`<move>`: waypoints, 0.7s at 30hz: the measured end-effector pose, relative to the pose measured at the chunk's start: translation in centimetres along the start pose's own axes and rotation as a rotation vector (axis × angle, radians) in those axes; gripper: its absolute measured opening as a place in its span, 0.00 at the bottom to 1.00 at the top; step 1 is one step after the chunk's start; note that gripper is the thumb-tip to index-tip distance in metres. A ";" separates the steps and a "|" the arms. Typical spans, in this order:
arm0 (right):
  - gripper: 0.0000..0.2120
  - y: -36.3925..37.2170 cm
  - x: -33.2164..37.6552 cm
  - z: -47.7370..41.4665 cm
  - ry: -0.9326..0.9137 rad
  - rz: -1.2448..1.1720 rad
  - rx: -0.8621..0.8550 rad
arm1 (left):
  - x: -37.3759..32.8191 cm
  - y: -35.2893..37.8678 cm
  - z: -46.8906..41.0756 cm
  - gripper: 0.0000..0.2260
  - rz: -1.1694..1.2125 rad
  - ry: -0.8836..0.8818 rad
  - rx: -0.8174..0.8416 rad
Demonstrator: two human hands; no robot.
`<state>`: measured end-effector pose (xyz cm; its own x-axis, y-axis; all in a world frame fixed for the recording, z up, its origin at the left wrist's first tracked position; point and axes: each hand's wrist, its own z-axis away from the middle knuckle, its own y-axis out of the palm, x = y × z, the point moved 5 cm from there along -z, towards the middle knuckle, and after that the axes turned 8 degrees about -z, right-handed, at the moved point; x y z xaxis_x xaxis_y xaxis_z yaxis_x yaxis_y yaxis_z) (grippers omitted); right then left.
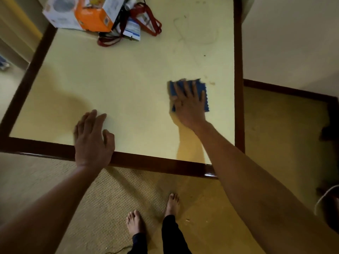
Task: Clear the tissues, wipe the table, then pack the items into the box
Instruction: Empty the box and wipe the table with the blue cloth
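Blue cleaning cloth (190, 94) lies flat on the cream table (128, 85) near its right edge, pressed under the right hand (189, 105), fingers straight and spread. Left hand (92, 138) rests flat at the near dark rim, fingers relaxed. An orange-and-white box (82, 13) sits at the far-left corner beside what may be red straps (146, 19).

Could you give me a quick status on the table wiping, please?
Right hand flat on blue cloth, on table, right side. Left hand open at near edge. Box and red straps at far edge.
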<state>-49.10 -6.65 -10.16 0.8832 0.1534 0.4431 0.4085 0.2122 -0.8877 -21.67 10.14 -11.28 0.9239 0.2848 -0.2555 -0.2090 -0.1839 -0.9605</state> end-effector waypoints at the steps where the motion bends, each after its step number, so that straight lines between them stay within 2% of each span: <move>1: 0.26 1.5 1.7 1.3 -0.136 0.078 0.046 | 0.0 -0.1 0.0 0.23 0.006 -0.002 -0.005; 3: 0.27 3.0 2.2 5.7 -0.332 0.164 0.131 | -0.1 -0.2 0.0 0.23 0.020 -0.009 -0.009; 5: 0.28 1.5 -1.8 8.7 -0.342 0.209 0.110 | -0.3 -0.2 0.0 0.24 0.028 -0.022 0.002; 7: 0.30 -1.7 -7.8 7.7 -0.136 0.255 0.068 | -0.5 -0.2 -0.2 0.24 0.024 -0.047 0.011; 9: 0.29 -4.8 -12.7 4.2 0.138 0.173 0.014 | -0.6 -0.3 -0.3 0.24 0.017 -0.055 0.015; 10: 0.29 -6.0 -13.4 1.8 0.219 0.113 -0.022 | -0.6 -0.4 -0.4 0.25 0.013 -0.050 0.015; 12: 0.27 -6.4 -11.9 -3.4 0.242 0.046 -0.062 | -0.4 -0.4 -0.4 0.25 0.006 -0.040 0.018; 15: 0.27 -3.1 -5.2 -8.0 0.032 0.091 -0.020 | -0.4 -0.4 -0.4 0.24 0.014 -0.034 0.010; 18: 0.28 1.1 0.5 -3.2 -0.325 0.246 0.087 | -0.5 -0.5 -0.3 0.24 -0.001 -0.003 -0.012; 20: 0.28 1.1 -0.7 1.6 -0.433 0.273 0.169 | -0.5 -0.5 -0.4 0.23 0.004 0.008 -0.018; 21: 0.28 0.0 -2.8 2.7 -0.419 0.271 0.167 | -0.5 -0.4 -0.4 0.23 0.011 0.004 -0.017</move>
<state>-52.15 -4.51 -11.04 0.7705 0.5894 0.2430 0.1061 0.2573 -0.9605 -21.91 9.66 -10.67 0.9228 0.2794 -0.2654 -0.2134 -0.2029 -0.9557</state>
